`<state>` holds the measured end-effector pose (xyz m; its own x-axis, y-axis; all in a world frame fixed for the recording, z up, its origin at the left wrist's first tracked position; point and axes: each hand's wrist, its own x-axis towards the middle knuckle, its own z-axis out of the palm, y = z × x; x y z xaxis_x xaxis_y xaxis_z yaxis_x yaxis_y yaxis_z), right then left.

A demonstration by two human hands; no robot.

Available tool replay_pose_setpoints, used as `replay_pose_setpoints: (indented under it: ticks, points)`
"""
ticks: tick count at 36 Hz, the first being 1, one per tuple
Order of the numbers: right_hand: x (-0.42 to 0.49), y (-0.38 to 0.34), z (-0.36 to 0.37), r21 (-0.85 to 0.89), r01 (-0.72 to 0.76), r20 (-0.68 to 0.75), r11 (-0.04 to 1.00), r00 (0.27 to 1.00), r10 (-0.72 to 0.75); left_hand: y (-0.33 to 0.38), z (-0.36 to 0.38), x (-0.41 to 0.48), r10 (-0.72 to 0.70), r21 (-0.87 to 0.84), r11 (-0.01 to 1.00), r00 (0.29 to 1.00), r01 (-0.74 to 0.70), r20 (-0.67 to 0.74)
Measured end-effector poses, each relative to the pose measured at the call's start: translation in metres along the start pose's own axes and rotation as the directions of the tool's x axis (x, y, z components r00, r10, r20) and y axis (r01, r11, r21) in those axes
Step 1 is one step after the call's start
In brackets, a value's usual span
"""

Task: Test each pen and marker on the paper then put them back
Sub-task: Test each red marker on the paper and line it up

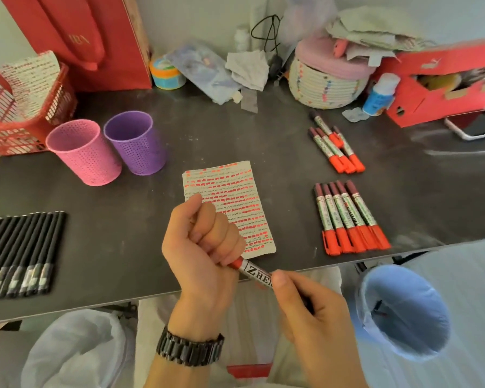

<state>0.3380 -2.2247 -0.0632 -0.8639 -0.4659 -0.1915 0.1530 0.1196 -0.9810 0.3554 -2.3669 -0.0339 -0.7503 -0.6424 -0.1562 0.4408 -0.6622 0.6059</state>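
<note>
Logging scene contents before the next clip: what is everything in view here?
table: one, dark grey, centre
paper: one, pale with red marks, table middle
near markers: five, red-capped, row right of paper
far markers: about four, red-capped, pile behind them
black pens: count unclear, row at left
pink cup: one, pink, back left
purple cup: one, purple, beside pink cup
red basket: one, red, far left
woven basket: one, pink-lidded, back right
red box: one, red, far right
phone: one, dark screen, by red box
bin: one, blue-lined, below table's right
held marker: one, red end, both hands
left hand: fisted round marker's red end
right hand: grips marker's barrel
</note>
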Motion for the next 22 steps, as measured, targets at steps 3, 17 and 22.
replay_pose_setpoints:
  ticks: [3,17,22]
  points:
    - [-0.003,-0.004,0.003,0.002,-0.029,-0.052,1.000,0.998,0.029,-0.003,0.006,0.003,-0.024,0.012,1.000,1.000,0.024,-0.009]
    - [-0.003,-0.020,0.024,-0.098,0.096,-0.020,0.990,0.995,-0.098,0.017,-0.001,0.006,-0.002,-0.042,0.999,1.000,0.002,-0.014]
    - [0.016,-0.018,0.023,0.068,-0.025,0.088,0.997,0.996,0.019,0.025,-0.009,0.007,0.061,0.040,0.997,0.998,-0.061,-0.003]
